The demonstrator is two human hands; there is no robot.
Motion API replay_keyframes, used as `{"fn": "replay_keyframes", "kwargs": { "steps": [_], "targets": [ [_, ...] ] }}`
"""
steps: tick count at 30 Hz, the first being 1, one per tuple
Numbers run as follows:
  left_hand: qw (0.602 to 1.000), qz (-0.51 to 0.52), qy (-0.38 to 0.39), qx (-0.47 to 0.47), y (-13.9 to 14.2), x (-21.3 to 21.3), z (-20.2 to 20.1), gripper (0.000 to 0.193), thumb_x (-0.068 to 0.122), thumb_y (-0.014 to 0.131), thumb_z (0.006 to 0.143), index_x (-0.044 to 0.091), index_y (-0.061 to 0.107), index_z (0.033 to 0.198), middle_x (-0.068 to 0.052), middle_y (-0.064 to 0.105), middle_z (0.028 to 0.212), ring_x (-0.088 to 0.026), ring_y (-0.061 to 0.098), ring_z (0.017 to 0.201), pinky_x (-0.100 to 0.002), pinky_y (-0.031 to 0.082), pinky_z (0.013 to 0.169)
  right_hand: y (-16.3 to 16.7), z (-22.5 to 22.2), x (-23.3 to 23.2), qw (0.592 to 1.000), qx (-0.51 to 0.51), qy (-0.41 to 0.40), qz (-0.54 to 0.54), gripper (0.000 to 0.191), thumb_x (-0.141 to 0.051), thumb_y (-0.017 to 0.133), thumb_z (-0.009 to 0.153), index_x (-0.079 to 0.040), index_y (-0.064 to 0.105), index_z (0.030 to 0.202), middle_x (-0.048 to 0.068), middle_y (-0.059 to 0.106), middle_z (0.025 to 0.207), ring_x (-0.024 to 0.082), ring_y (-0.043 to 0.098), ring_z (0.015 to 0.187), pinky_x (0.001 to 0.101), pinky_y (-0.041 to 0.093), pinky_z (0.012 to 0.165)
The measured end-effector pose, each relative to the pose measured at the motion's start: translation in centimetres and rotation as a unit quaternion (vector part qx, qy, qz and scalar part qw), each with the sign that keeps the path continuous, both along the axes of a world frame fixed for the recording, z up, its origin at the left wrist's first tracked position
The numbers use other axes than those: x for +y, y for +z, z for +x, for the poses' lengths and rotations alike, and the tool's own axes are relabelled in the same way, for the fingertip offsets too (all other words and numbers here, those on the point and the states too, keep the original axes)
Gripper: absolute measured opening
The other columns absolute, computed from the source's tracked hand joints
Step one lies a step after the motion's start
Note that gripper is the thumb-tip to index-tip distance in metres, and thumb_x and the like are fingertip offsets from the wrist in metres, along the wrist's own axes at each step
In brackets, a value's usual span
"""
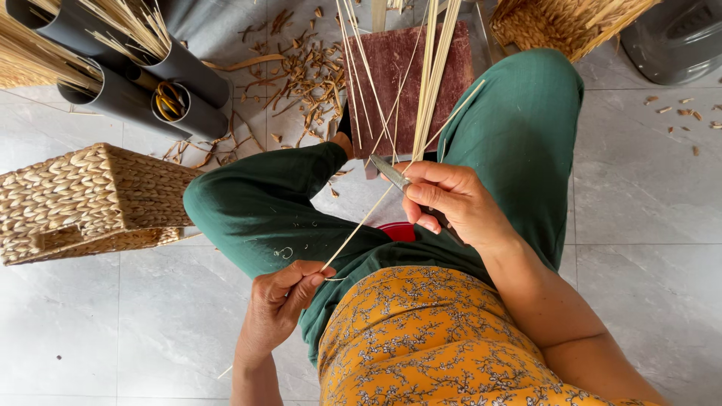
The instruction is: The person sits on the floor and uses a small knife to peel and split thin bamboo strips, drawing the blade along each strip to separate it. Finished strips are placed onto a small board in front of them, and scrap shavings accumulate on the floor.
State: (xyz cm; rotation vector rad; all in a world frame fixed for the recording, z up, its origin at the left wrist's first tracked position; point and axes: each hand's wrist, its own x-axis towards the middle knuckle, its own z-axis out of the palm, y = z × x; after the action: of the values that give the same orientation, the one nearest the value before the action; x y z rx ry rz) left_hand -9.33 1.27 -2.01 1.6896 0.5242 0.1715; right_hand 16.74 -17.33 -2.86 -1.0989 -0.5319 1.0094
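Now: L hand (280, 299) pinches strip (359, 225), R hand (450, 201) grips knife (389, 172).

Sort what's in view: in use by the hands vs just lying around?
In use:
left hand pinching thin strip
right hand holding knife blade against it
strip bundle

Lying about:
woven basket
grey tubes of straw
shavings
maroon board

Woven basket (83, 199) blocks left; right floor (647, 195) open.

Home weaving workshop, woven basket (83, 199), reed-filled grey tubes (128, 71), shavings (308, 75) on tiled floor (647, 188)
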Motion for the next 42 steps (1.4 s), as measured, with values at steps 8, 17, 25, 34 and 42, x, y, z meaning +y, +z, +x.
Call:
{"fn": "replay_keyframes", "kwargs": {
  "steps": [8,17,25,34,42],
  "targets": [
    [0.999,0.049,-0.011,0.005,0.7,-0.1,0.2,0.013,0.010,0.069,0.094,0.001,0.078,0.096,0.000,0.075,0.073,-0.001,0.047,0.051,-0.022,0.036,0.043,-0.1,0.4,-0.4,1.000,-0.010,-0.006,-0.012,0.019,-0.005,0.057,0.104,0.007,0.065,0.117,0.011,0.063,0.072,0.010,0.051,0.057,0.0232,0.042,0.048],
    [0.998,0.060,0.001,0.015,0.5,-0.1,-1.1,0.015,0.009,0.068,0.092,0.001,0.080,0.096,-0.002,0.069,0.061,-0.004,0.043,0.044,-0.024,0.030,0.039,1.5,1.6,-1.3,0.994,-0.059,-0.091,-0.020,0.029,-0.010,0.054,0.107,0.006,0.065,0.129,0.007,0.057,0.072,0.009,0.046,0.055,0.0217,0.037,0.048],
    [0.998,0.052,0.013,0.029,-0.2,0.5,-2.2,0.015,0.011,0.068,0.094,0.002,0.080,0.099,0.002,0.054,0.052,-0.004,0.043,0.045,-0.023,0.034,0.040,1.8,1.8,-2.8,0.998,-0.019,-0.059,0.029,0.048,-0.010,0.054,0.105,-0.001,0.050,0.151,0.006,0.058,0.070,0.008,0.048,0.055,0.0221,0.041,0.051],
    [0.999,0.026,-0.016,0.019,2.4,-0.2,0.6,0.023,0.009,0.067,0.095,0.002,0.074,0.115,0.001,0.066,0.064,-0.003,0.056,0.055,-0.022,0.041,0.043,-0.1,-1.4,-0.3,0.996,-0.043,0.077,0.033,0.033,-0.006,0.054,0.107,0.000,0.056,0.140,0.009,0.063,0.076,0.008,0.049,0.056,0.0217,0.043,0.051],
    [0.996,0.053,0.027,-0.072,3.2,-2.2,5.7,0.016,0.006,0.066,0.100,0.000,0.075,0.112,-0.001,0.071,0.075,-0.003,0.057,0.059,-0.020,0.047,0.051,1.2,-3.1,-0.1,0.989,-0.145,-0.007,-0.015,0.053,-0.003,0.053,0.106,-0.006,0.034,0.156,0.009,0.065,0.083,0.006,0.051,0.061,0.0189,0.042,0.055]
  ]
}}
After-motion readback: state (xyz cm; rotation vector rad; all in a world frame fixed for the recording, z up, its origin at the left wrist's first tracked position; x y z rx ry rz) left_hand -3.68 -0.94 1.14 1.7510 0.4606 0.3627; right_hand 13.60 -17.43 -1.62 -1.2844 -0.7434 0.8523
